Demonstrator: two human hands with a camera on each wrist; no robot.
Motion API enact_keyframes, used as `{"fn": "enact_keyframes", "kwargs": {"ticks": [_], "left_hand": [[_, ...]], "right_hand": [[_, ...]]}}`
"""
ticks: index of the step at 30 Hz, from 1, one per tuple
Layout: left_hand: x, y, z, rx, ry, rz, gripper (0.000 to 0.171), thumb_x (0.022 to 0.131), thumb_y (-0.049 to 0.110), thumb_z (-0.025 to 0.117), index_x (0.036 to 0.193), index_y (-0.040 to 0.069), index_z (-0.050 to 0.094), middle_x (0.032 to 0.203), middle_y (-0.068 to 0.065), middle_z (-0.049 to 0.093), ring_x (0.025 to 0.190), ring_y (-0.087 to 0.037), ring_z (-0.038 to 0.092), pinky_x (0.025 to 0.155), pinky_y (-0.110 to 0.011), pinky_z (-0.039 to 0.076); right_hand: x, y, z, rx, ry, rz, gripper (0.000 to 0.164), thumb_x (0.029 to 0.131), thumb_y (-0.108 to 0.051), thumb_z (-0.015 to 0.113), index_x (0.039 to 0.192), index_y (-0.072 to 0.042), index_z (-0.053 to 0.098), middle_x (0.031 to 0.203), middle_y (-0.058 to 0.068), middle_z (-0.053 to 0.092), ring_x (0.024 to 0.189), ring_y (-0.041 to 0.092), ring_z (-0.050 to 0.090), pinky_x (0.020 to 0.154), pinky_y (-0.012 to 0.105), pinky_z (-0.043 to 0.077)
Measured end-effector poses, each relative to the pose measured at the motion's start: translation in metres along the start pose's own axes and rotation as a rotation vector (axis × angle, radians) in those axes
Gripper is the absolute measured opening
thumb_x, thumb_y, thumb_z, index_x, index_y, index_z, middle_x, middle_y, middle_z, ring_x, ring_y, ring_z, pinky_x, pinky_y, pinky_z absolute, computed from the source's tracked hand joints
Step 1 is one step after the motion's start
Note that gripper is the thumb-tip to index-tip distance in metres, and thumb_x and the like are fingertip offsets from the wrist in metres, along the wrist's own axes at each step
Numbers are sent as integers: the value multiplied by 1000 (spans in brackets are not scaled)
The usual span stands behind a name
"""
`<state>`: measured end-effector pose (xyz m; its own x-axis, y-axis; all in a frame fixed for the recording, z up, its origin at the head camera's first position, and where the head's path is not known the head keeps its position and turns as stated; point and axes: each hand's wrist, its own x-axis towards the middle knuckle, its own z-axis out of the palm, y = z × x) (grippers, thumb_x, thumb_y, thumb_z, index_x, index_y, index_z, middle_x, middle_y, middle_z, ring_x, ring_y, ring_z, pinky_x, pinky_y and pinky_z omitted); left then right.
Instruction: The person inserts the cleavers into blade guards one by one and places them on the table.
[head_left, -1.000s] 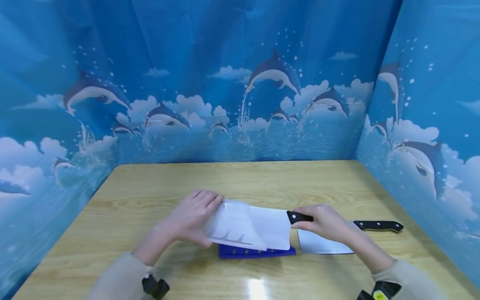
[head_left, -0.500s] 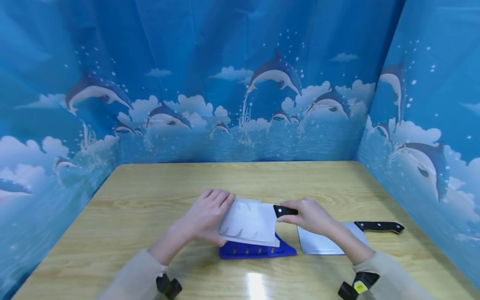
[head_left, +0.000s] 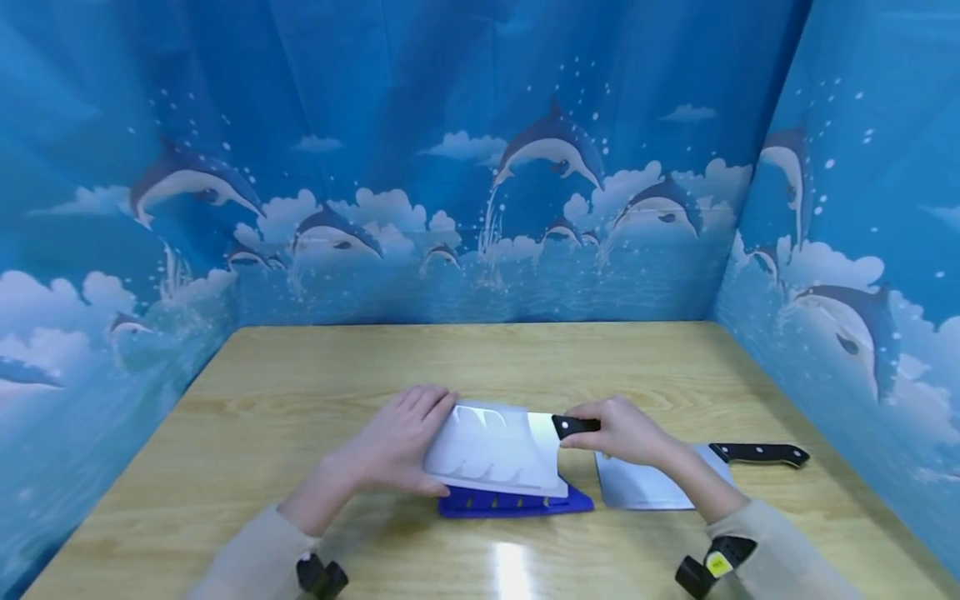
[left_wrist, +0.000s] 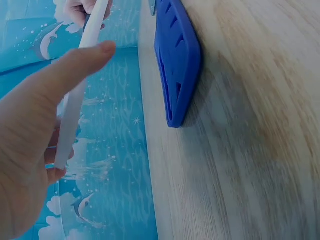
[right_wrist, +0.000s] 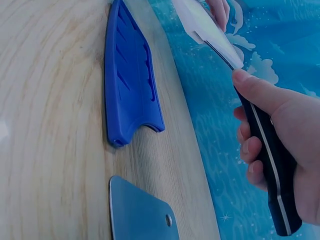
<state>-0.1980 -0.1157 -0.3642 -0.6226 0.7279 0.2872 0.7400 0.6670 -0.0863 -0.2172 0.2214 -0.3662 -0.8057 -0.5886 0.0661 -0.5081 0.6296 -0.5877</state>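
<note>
My left hand (head_left: 408,437) grips the closed end of a white translucent knife sheath (head_left: 483,450), thumb on one face and fingers on the other. A cleaver sits most of the way inside it, with only a strip of its blade (head_left: 543,437) bare at the sheath's mouth. My right hand (head_left: 622,429) grips the cleaver's black riveted handle (right_wrist: 267,155), thumb close to the blade. Sheath and cleaver are held tilted above a blue slotted sheath (head_left: 510,503), which lies on the table and is partly covered by them in the head view.
A second cleaver (head_left: 645,483) lies flat at the right, its black handle (head_left: 759,453) pointing right; my right forearm crosses over its blade in the head view. Dolphin-printed curtains (head_left: 480,167) stand behind the wooden table (head_left: 330,367) and along its sides.
The right hand has moved left and the cleaver has slid deeper into the white sheath, leaving less blade bare. The left hand shifted right, then slightly back left.
</note>
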Motion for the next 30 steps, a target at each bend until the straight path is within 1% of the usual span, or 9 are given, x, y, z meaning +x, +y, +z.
{"fn": "enact_keyframes", "kwargs": {"ticks": [7, 9, 11, 14, 16, 21, 24, 28, 30], "left_hand": [[7, -3, -1, -20, 9, 55, 108, 58, 67, 68, 135, -3, 38, 127, -16, 46, 116, -29, 44, 104, -41, 34], [11, -4, 0, -22, 20, 68, 108, 59, 67, 68, 135, -4, 39, 126, -16, 47, 115, -29, 45, 102, -41, 35], [16, -6, 2, -27, 30, 79, 108, 59, 67, 69, 135, -5, 39, 125, -17, 47, 114, -29, 45, 101, -41, 37], [23, -10, 4, -48, 50, 86, 109, 57, 65, 72, 133, -6, 40, 123, -18, 48, 113, -30, 46, 100, -41, 38], [28, -13, 5, -65, 56, 83, 109, 56, 64, 74, 133, -7, 40, 123, -19, 48, 112, -30, 46, 99, -41, 38], [42, -19, 9, -105, 39, 43, 111, 57, 63, 75, 134, -8, 38, 124, -21, 47, 114, -32, 45, 99, -42, 38], [53, -23, 11, -117, 23, 8, 111, 58, 63, 75, 135, -8, 37, 126, -21, 46, 116, -33, 44, 101, -41, 37], [69, -28, 16, -154, -17, -49, 110, 59, 61, 76, 137, -6, 36, 130, -21, 44, 119, -33, 42, 103, -41, 34], [76, -30, 19, -172, -47, -78, 110, 60, 60, 76, 139, -4, 35, 133, -20, 43, 122, -32, 41, 104, -41, 33]], "right_hand": [[-2, 5, -9, 66, -83, 47, 44, 85, -39, 64, 114, -6, 64, 83, 0, 64, 51, 17, 56, 44, 27, 47], [-4, 7, -14, 77, -93, 69, 45, 84, -37, 65, 116, -4, 62, 85, 1, 63, 55, 18, 58, 47, 27, 47], [-6, 11, -19, 78, -79, 102, 47, 83, -35, 67, 117, -3, 61, 84, 0, 63, 59, 18, 59, 49, 27, 47], [-9, 21, -28, 72, -29, 140, 49, 82, -32, 69, 117, 1, 60, 80, 0, 62, 62, 17, 58, 52, 28, 47], [-12, 28, -35, 90, 9, 181, 47, 82, -29, 70, 116, 2, 60, 77, 1, 61, 63, 20, 57, 51, 30, 48], [-16, 45, -51, 209, 118, 307, 45, 83, -24, 69, 114, 4, 57, 79, 12, 58, 66, 28, 55, 53, 38, 51], [-16, 54, -58, 281, 195, 363, 49, 84, -26, 68, 117, 7, 51, 87, 18, 58, 70, 28, 57, 62, 42, 53], [-14, 68, -60, 369, 278, 412, 55, 86, -26, 65, 124, 8, 44, 99, 17, 58, 83, 28, 58, 78, 44, 51], [-11, 74, -59, 411, 315, 439, 57, 87, -26, 64, 127, 8, 42, 103, 16, 58, 90, 30, 57, 83, 44, 49]]}}
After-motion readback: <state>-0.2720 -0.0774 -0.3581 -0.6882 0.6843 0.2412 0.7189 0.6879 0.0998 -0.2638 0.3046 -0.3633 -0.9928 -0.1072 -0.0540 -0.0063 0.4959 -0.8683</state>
